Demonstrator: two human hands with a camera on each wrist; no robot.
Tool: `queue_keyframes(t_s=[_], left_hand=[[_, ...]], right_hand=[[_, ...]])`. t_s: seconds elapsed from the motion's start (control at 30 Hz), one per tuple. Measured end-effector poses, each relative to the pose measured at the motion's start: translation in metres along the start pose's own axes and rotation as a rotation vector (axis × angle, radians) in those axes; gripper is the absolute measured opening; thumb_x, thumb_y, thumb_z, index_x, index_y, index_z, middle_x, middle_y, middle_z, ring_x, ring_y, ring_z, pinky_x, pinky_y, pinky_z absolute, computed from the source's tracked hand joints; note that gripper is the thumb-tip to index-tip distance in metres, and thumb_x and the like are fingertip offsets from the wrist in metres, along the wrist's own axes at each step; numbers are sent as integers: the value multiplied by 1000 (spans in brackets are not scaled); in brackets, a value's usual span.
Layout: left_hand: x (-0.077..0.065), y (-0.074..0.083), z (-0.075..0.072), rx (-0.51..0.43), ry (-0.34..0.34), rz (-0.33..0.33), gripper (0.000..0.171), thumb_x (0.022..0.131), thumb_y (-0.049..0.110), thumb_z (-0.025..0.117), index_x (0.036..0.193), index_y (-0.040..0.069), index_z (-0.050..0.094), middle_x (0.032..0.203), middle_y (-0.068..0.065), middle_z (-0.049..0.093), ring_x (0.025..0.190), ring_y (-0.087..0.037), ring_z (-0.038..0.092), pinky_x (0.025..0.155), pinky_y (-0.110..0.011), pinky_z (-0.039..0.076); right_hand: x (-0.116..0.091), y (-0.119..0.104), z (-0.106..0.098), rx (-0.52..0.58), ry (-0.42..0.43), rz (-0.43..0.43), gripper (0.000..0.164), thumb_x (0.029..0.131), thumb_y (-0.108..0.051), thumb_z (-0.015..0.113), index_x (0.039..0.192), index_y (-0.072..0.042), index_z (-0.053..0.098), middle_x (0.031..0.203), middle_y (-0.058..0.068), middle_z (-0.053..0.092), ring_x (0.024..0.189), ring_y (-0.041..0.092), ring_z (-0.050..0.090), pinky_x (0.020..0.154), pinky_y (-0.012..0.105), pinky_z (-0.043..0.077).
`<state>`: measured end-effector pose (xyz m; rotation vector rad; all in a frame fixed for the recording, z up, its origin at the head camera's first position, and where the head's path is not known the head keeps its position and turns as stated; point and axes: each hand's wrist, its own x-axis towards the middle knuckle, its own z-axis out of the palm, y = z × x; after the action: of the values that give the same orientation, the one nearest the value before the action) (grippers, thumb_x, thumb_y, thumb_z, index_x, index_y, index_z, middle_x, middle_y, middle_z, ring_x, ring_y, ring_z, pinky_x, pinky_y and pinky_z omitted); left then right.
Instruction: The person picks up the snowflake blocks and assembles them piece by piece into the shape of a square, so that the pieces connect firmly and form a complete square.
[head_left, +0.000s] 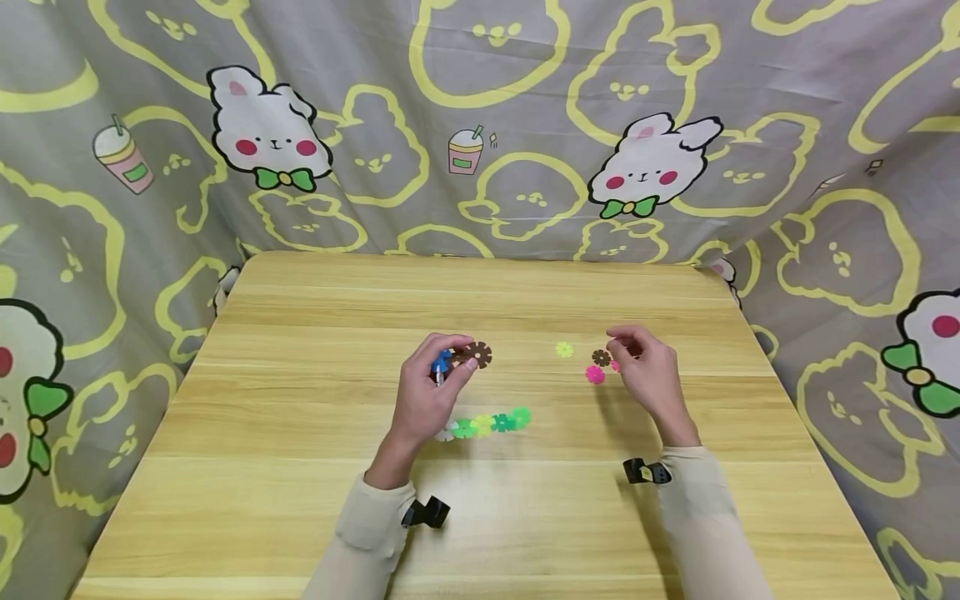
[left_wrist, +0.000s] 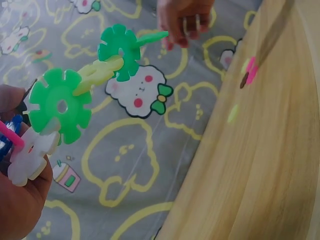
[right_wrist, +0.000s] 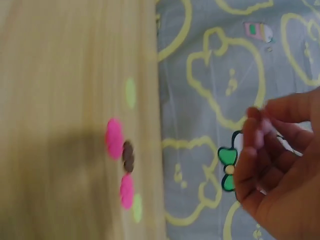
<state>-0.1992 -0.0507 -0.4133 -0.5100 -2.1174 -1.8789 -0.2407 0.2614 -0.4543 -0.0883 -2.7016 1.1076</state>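
Note:
My left hand (head_left: 427, 387) grips a chain of interlocked, notched plastic snowflake discs. A brown disc (head_left: 480, 355) shows at its thumb and fingertips, and a blue disc (head_left: 441, 364) sits in the palm. From this hand a row of white, green and yellow discs (left_wrist: 61, 106) stretches out toward the right; a pink disc (left_wrist: 11, 134) is partly hidden by the hand. My right hand (head_left: 651, 373) hovers over loose discs on the table, fingers loosely bent, with no disc visible between them. Below it lie a brown disc (head_left: 601, 357) and a pink disc (head_left: 595, 375).
Apart from the other loose pieces lies a yellow-green disc (head_left: 564, 350). Another pink disc (right_wrist: 127, 191) and a yellow-green one (right_wrist: 137, 207) are beside the brown disc. A patterned curtain (head_left: 495, 150) surrounds the wooden table (head_left: 300, 467) at the back and sides.

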Motion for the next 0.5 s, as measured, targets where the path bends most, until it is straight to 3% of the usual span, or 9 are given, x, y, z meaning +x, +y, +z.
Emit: queue_keyframes(t_s=[0.2,0.5], left_hand=[[0,-1,-1,9,2,4,23,87,-5,64,110,-7,63,100,-18,63,86,-14,61,63,-20,52],[0,-3,-2,7,0,-2,22,88,-4,63,111,-6,63,100,-19,62,86,-14,61,63,-19,52]], right_hand=[[2,20,8,-176,-181,-2,27,93,-17,60,117,-6,66,101,14,64,89,28,62,71,34,48],[2,35,16,-225,-296,41,32,94,-19,59,124,-9,63,107,15,63,97,30,61,76,41,49]])
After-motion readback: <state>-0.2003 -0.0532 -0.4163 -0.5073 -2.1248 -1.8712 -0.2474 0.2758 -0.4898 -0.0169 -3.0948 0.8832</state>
